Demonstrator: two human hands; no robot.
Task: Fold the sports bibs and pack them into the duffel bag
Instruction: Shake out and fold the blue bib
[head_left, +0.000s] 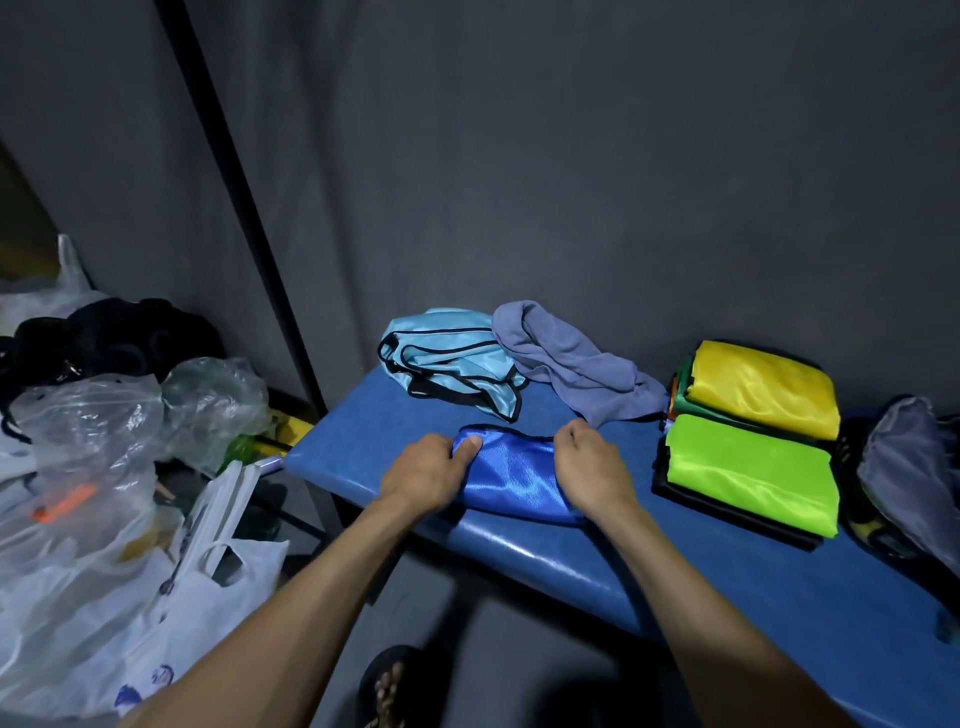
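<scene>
Right now both hands grip the blue bib (514, 480), which lies partly folded on the bench (571, 561) near its front edge. Left hand (423, 475) holds the bib's left end, thumb on top, fingers curled under. Right hand (592, 467) is curled round the right end. Behind the blue bib: a light-blue bib (447, 358), unfolded, and a grey cloth (566, 358) touching it. Right of the blue bib: a folded stack with a green bib (748, 467) on top, and a yellow bib (763, 387) behind that. Past the stack sits a grey bag (909, 457), maybe the duffel, can't confirm. The bib looks thin, light, floppy and slick; probably slides and unfolds easily. Best held at edges or corners, pressed flat after each fold.
</scene>
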